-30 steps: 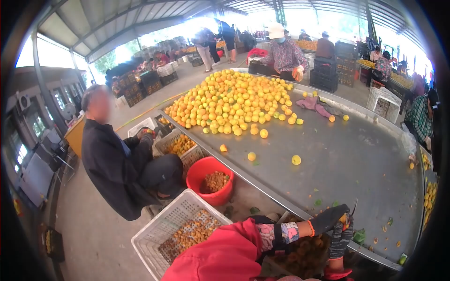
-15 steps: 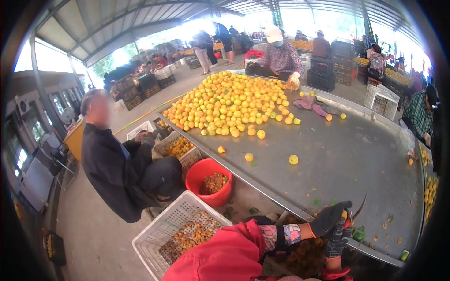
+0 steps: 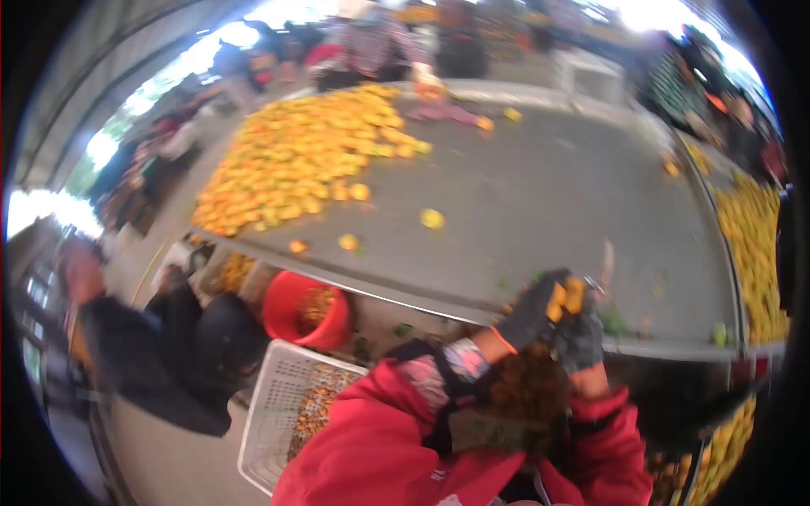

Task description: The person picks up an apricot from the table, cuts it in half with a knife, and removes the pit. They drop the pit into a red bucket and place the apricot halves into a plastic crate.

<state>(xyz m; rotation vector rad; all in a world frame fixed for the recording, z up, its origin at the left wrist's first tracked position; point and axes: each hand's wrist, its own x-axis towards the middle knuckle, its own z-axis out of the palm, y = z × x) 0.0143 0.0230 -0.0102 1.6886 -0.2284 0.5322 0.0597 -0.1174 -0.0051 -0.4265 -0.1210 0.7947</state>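
Note:
Over the near edge of the grey metal table [image 3: 540,185], my two dark-gloved hands are close together. My left hand [image 3: 533,310] is closed on a split apricot [image 3: 565,298], whose orange-yellow pieces show at the fingertips. My right hand [image 3: 580,341] is closed on a curved-bladed cutting tool [image 3: 607,263]; its thin blade points up and its handle is hidden in the glove. Blur hides whether the blade touches the fruit. Below my hands, a blurred mass of brownish-orange pieces [image 3: 527,384] lies in shadow.
A heap of apricots [image 3: 295,160] covers the table's far left, with a few loose ones nearer. On the floor at left stand a red bucket [image 3: 283,308] and a white crate [image 3: 263,413]. A person [image 3: 160,354] sits beside them; another [image 3: 375,46] works across the table.
The view has swung right and down, with blur. The fruit at my left fingertips now shows as separate orange pieces, and the blade points more upright. Both hands stay close together.

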